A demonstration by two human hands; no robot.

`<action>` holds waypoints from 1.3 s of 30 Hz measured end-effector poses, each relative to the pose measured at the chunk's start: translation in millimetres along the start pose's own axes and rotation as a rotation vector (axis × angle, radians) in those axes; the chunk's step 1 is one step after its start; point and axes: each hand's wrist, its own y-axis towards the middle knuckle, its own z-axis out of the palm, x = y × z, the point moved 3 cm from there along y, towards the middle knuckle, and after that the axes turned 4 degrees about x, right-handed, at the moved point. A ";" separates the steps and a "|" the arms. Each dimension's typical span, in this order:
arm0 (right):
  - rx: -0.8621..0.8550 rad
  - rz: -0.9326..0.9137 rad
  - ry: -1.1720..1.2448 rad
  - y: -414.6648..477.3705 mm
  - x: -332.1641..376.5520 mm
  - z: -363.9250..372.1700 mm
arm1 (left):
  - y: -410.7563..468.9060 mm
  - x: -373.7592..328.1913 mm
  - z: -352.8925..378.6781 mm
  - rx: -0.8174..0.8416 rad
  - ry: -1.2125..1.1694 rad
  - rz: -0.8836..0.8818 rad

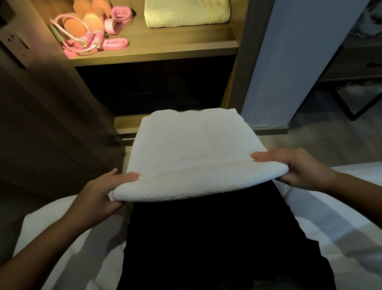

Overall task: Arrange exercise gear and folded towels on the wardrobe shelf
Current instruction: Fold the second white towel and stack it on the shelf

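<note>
A folded white towel (pixel 193 154) is held level in front of me, below the lit wardrobe shelf (pixel 154 49). My left hand (pixel 102 194) grips its near left corner, thumb on top and fingers underneath. My right hand (pixel 296 170) grips the near right corner the same way. On the shelf lies another folded towel (pixel 186 6) at the right. At the shelf's left sit pink dumbbells (pixel 91 14), a pink skipping rope (pixel 86 39) and pink resistance bands (pixel 118 19).
A dark lower compartment (pixel 155 87) opens beneath the shelf. The wardrobe's side panel (pixel 249 54) and a pale open door (pixel 279 51) stand at the right. White bedding (pixel 353 211) spreads under my arms, with dark clothing (pixel 208 247) on my lap.
</note>
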 end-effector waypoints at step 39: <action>-0.368 0.275 0.415 35.7 11.6 -9.0 | 3.9 -10.8 -6.7 -0.246 -0.640 -0.459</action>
